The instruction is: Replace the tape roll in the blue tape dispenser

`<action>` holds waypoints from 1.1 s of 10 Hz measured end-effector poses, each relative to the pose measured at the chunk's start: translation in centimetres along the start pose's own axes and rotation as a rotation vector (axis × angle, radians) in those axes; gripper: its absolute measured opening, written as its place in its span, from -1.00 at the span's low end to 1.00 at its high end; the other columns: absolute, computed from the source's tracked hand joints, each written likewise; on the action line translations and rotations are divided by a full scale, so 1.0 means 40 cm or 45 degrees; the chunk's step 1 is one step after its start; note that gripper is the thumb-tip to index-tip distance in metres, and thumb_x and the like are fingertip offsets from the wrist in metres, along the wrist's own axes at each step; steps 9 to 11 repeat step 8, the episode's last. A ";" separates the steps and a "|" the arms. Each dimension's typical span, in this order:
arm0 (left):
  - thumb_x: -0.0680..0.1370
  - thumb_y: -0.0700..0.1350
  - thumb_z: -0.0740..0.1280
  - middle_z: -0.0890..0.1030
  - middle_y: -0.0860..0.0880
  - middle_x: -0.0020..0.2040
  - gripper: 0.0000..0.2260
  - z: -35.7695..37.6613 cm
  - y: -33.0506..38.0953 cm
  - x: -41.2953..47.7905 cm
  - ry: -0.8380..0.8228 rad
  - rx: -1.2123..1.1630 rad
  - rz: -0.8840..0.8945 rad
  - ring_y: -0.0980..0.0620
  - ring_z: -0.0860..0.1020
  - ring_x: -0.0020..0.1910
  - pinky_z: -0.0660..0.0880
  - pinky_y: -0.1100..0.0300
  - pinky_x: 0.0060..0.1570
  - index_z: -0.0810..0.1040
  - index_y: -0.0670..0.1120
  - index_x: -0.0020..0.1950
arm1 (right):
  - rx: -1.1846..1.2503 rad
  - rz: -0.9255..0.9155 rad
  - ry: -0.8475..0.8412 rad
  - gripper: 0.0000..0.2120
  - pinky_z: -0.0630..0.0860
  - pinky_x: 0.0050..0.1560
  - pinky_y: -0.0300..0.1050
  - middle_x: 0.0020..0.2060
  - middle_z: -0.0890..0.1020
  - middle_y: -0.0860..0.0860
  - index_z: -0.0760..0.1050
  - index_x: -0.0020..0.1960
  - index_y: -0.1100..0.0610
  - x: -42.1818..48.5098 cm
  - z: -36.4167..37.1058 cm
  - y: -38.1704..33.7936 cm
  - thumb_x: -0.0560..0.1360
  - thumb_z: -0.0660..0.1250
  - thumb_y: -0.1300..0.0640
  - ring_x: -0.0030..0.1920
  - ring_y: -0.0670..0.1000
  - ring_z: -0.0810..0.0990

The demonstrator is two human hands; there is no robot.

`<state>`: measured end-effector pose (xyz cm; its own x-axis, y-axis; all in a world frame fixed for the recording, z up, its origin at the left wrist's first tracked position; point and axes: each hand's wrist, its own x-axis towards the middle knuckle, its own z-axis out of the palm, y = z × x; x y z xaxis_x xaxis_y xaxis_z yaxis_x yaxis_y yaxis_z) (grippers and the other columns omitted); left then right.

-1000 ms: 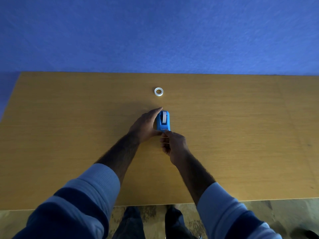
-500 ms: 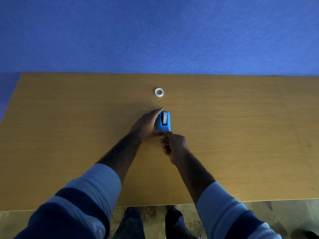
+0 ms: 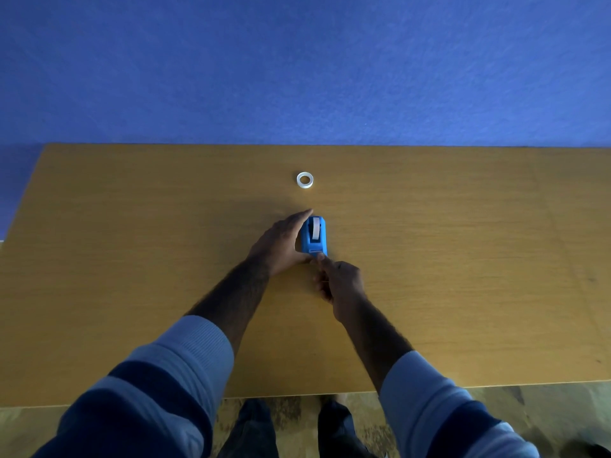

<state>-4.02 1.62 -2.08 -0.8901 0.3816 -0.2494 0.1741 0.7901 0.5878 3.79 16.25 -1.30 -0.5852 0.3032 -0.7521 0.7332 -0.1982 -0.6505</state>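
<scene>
The blue tape dispenser (image 3: 314, 236) stands on the wooden table (image 3: 463, 259), a pale tape roll seated in its slot. My left hand (image 3: 281, 242) wraps its left side, fingers along the body and thumb at the near end. My right hand (image 3: 340, 282) is just in front of it, thumb and forefinger pinched at the cutter end; whether tape is between them I cannot tell. A small white tape ring (image 3: 305, 179) lies flat on the table beyond the dispenser, apart from both hands.
A blue wall (image 3: 297, 77) rises right behind the table's far edge. The near table edge runs above my legs, with patterned floor (image 3: 545, 408) below it.
Almost nothing moves. My right hand's pinched fingers stay at the cutter end and the left hand keeps its hold on the dispenser.
</scene>
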 end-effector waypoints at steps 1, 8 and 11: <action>0.41 0.06 0.57 0.25 0.09 0.61 -0.06 0.002 -0.003 0.001 0.003 0.005 0.005 0.00 0.29 0.53 0.31 0.06 0.42 0.09 0.13 0.65 | -0.085 -0.029 0.021 -0.67 0.47 -0.51 -0.23 -0.26 0.68 0.11 0.62 -0.01 0.21 0.004 0.000 0.010 0.50 0.44 -0.08 -0.38 -0.03 0.56; 0.49 -0.01 0.52 0.24 0.02 0.62 -0.14 -0.092 -0.060 -0.032 -0.012 0.102 -0.021 -0.05 0.31 0.55 0.35 -0.04 0.46 0.08 0.11 0.65 | -0.577 -0.288 0.095 -0.87 0.60 -0.33 0.02 -0.31 0.66 0.14 0.53 -0.22 0.14 0.019 -0.080 -0.023 0.50 0.31 0.19 -0.34 0.11 0.62; 0.49 -0.01 0.52 0.24 0.02 0.62 -0.14 -0.092 -0.060 -0.032 -0.012 0.102 -0.021 -0.05 0.31 0.55 0.35 -0.04 0.46 0.08 0.11 0.65 | -0.577 -0.288 0.095 -0.87 0.60 -0.33 0.02 -0.31 0.66 0.14 0.53 -0.22 0.14 0.019 -0.080 -0.023 0.50 0.31 0.19 -0.34 0.11 0.62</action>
